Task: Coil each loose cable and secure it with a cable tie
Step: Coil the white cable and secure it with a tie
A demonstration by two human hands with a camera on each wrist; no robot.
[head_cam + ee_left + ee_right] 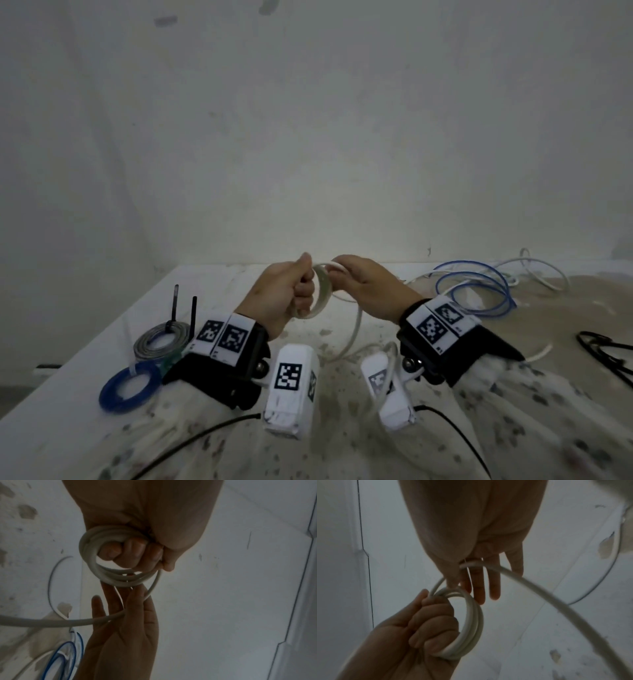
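Observation:
Above the white table (212, 291), my left hand (294, 291) is fisted around a small coil of white cable (322, 294). In the left wrist view its fingers (130, 550) curl through the coil (92, 563). My right hand (352, 274) is just right of the coil and pinches the cable's loose strand between thumb and forefinger, with the other fingers (494, 588) straight. The strand (556, 599) runs from the coil (474, 626) through that pinch, then hangs down toward the table (354, 329).
At the left lie a tied blue coil (130, 385) and a grey coil (161, 339) with upright black ties. Loose blue and white cables (479, 287) sprawl at the back right. A black object (603, 349) sits at the far right. A wall stands close behind.

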